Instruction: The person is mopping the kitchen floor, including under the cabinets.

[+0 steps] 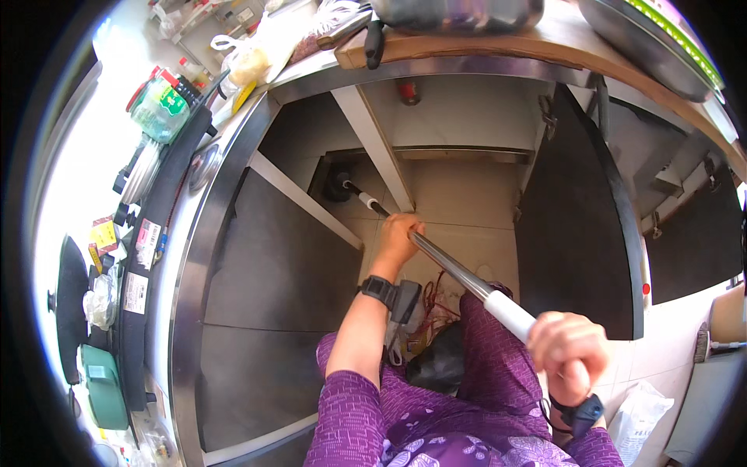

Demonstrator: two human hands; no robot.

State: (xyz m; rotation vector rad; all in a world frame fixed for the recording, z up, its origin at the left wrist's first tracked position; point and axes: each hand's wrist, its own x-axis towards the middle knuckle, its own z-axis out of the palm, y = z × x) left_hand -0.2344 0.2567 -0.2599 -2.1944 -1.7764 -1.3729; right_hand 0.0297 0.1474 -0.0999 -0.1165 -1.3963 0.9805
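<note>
A long metal pole (449, 264) with white sleeves runs slantwise from the lower right into the open corner cabinet. My left hand (400, 236) grips its middle section. Around the white handle at its near end, my right hand (569, 350) is closed. The pole's far end reaches a dark round part (337, 185) in the cabinet's shaded corner; its exact kind cannot be told. A red can-like object (408, 92) is inside the cabinet near the top.
An open dark cabinet door (575, 222) stands to the right. White uprights (379, 146) divide the opening. Above runs a counter edge (455, 65) with a metal basin (458, 14) and a black-handled tool (374, 44). A black bag (439, 357) lies between my legs.
</note>
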